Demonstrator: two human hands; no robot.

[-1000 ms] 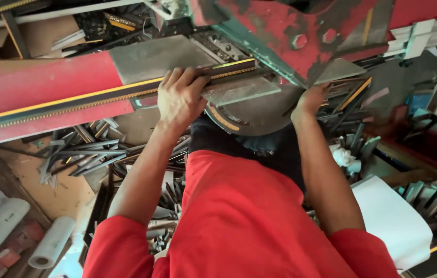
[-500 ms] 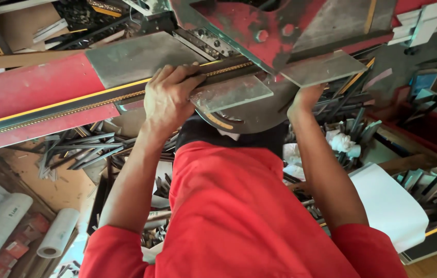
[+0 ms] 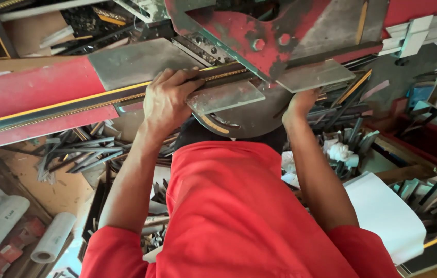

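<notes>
Fingers of my left hand (image 3: 169, 100) clamped over the black-and-gold moulding strip (image 3: 74, 105) sit close to the red saw head (image 3: 239, 31), risking a cut, while whether my right hand (image 3: 301, 100) grips anything I cannot tell

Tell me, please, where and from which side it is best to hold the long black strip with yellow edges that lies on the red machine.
Probably near where the left hand already presses it: lay the palm on the black strip from above, fingers curled over its far yellow edge. The strip is long, flat and narrow, lying against the red machine, so only its top and edges are free. The right hand sits under a grey plate.
</notes>
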